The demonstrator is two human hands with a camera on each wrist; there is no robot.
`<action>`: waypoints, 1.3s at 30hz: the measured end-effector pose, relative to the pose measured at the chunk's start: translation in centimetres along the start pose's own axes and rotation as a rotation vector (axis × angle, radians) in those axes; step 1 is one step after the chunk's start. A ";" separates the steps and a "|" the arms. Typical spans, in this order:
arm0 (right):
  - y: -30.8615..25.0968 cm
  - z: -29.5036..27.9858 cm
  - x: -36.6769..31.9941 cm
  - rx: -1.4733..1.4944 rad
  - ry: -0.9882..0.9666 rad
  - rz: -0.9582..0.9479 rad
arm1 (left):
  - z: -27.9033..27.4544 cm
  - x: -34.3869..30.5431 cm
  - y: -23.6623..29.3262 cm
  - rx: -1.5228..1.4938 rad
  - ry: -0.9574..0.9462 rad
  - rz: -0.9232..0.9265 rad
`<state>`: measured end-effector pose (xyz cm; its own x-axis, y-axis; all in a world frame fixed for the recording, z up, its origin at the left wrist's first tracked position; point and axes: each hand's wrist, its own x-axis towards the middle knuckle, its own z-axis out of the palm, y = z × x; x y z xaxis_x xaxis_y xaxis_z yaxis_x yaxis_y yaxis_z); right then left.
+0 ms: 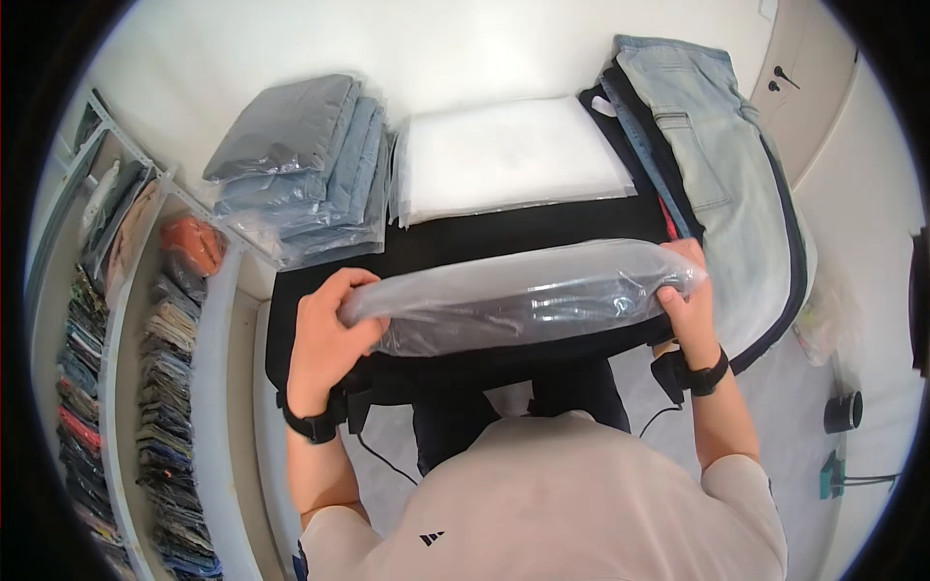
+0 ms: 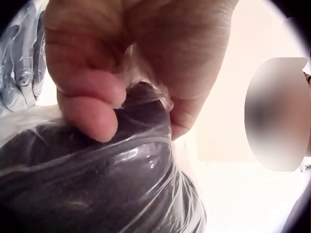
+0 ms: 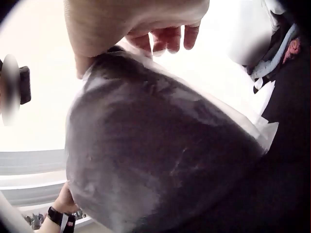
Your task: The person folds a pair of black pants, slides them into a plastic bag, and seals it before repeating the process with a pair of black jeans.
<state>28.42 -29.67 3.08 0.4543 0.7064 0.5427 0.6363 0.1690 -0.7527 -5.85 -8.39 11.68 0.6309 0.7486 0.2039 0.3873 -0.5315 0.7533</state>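
Both hands hold up a dark folded garment in a clear plastic bag (image 1: 523, 308), stretched sideways above the black tabletop (image 1: 465, 230). My left hand (image 1: 332, 324) grips its left end. In the left wrist view, curled fingers (image 2: 95, 119) and the thumb pinch bunched clear film at the edge of the bagged garment (image 2: 107, 189). At the other end, my right hand (image 1: 690, 300) holds the bag with the thumb on the near side. The right wrist view shows fingers (image 3: 172, 41) past the top edge, with the dark bagged garment (image 3: 146, 136) hanging below.
A stack of bagged folded clothes (image 1: 286, 136) stands at the back left. Beside it lies a pile of clear plastic bags (image 1: 509, 155). Loose jeans (image 1: 693, 136) are heaped on the right. Shelves (image 1: 121, 320) packed with folded clothes line the left side.
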 end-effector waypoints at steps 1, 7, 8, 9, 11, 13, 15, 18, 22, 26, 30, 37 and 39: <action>-0.2 0.3 0.7 0.004 0.004 -0.012 | 0.0 0.7 0.2 -0.068 0.027 -0.074; 4.8 2.0 1.6 0.258 -0.259 0.154 | 0.0 4.8 -2.0 -0.174 0.106 -0.158; 3.4 2.5 1.9 0.314 -0.238 0.267 | 0.6 5.3 -3.8 -0.192 0.183 -0.058; 3.4 2.7 1.9 0.299 -0.239 0.331 | 0.8 5.8 -4.9 -0.209 0.266 0.048; 4.3 3.1 1.8 0.414 -0.227 0.435 | 1.1 5.2 -6.0 -0.494 0.093 0.147; 4.4 3.3 1.6 0.369 -0.228 0.402 | 2.2 4.2 -7.8 -0.589 -0.006 0.148; 4.6 3.6 1.5 0.327 -0.196 0.336 | 2.9 2.7 -9.3 -0.716 -0.233 0.041; 5.1 3.7 1.5 0.328 -0.226 0.354 | 5.0 2.1 -10.9 -0.537 -0.182 -0.142; 7.4 5.6 0.5 0.385 -0.170 0.355 | 5.3 2.5 -12.4 -0.185 -0.144 -0.154; 5.3 7.3 0.7 0.253 0.224 0.175 | 5.6 2.3 -9.5 -0.404 0.059 -0.053; 2.1 6.2 1.9 0.059 0.214 0.354 | 5.1 1.9 -7.9 -0.389 0.019 -0.143; 5.5 3.6 2.3 -0.011 -0.248 0.725 | 5.8 0.8 -11.0 -0.430 -0.208 -0.670; 4.7 1.4 2.3 0.053 -0.398 0.912 | 5.1 0.0 -11.3 -0.527 -0.230 -0.694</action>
<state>31.59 -26.32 0.23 0.5075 0.7585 -0.4089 0.1143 -0.5296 -0.8405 -6.84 -4.39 -0.04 0.5111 0.7055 -0.4910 0.4081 0.3036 0.8610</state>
